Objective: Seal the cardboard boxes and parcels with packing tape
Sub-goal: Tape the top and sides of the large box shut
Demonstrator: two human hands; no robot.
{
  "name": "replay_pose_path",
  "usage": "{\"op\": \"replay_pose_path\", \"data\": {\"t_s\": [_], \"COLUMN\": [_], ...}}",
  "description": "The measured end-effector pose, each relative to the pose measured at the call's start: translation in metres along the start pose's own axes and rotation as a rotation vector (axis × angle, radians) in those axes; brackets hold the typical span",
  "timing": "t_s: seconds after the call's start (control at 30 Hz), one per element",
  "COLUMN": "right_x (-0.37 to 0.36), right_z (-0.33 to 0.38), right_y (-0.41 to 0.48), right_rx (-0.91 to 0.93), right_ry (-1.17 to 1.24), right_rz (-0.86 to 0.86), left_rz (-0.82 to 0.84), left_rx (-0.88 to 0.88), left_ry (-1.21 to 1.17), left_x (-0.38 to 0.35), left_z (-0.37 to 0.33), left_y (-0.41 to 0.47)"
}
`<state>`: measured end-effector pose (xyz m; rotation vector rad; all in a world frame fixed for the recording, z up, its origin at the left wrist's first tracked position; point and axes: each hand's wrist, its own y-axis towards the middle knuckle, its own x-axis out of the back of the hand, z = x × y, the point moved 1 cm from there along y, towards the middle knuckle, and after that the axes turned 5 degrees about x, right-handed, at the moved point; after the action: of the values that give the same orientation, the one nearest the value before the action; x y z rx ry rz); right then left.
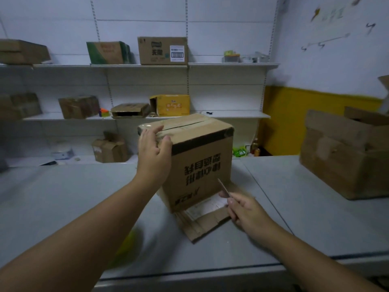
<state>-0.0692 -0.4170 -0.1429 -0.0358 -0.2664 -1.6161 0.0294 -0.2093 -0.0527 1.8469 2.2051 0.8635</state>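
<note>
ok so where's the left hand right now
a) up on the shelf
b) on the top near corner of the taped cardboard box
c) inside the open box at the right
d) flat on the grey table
b: the left hand rests on the top near corner of the taped cardboard box, fingers over the taped top and thumb at the front edge. The right hand pinches a thin card low by the box.

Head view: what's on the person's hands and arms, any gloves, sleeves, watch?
Nothing worn that shows. Left hand and right hand: no gloves or rings visible. Left arm and right arm: bare to the frame edge, no sleeves, watch or bands.
</note>
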Motion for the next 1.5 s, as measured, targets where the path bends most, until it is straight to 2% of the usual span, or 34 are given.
{"op": "replay_pose_path", "data": {"t_s": [0.4, 0.57, 0.87, 0.93, 1.03, 1.07, 1.27, 1.37, 1.5], "right_x": [0.014, 0.020, 0.019, 0.023, 0.040, 0.048, 0.088, 0.091, 0.088], "right_z": [0.001, 0.005, 0.002, 0.004, 0.006, 0.008, 0.007, 0.002, -0.005], "right_y": [0.002, 0.002, -0.001, -0.001, -0.006, -0.010, -0.025, -0.026, -0.030], "right_rx": [-0.103, -0.137, -0.156, -0.070, 0.151, 0.162, 0.237, 0.277, 0.362], "right_ry": [0.110, 0.023, -0.052, -0.269, -0.850, -0.920, -0.961, -0.994, -1.057], "right_rz": [0.174, 0.273, 0.162, 0.136, 0.187, 0.189, 0.180, 0.114, 0.131], "left_rz": [0.001, 0.002, 0.008, 0.007, 0.004, 0.006, 0.016, 0.022, 0.008], "left_rx": [0.015, 0.015, 0.027, 0.025, 0.021, 0.018, 0.010, 0.030, 0.097], "left_ry": [-0.004, -0.011, -0.007, 0.000, 0.011, 0.013, 0.015, -0.017, -0.062], "left_x": [0.001, 0.003, 0.008, 0.009, 0.011, 0.011, 0.005, 0.002, 0.003], "left_z": [0.001, 0.000, 0.000, 0.001, 0.001, 0.001, -0.003, -0.006, -0.009], "left_y": [-0.002, -0.003, -0.006, -0.006, -0.006, -0.006, -0.005, -0.005, -0.004]}}
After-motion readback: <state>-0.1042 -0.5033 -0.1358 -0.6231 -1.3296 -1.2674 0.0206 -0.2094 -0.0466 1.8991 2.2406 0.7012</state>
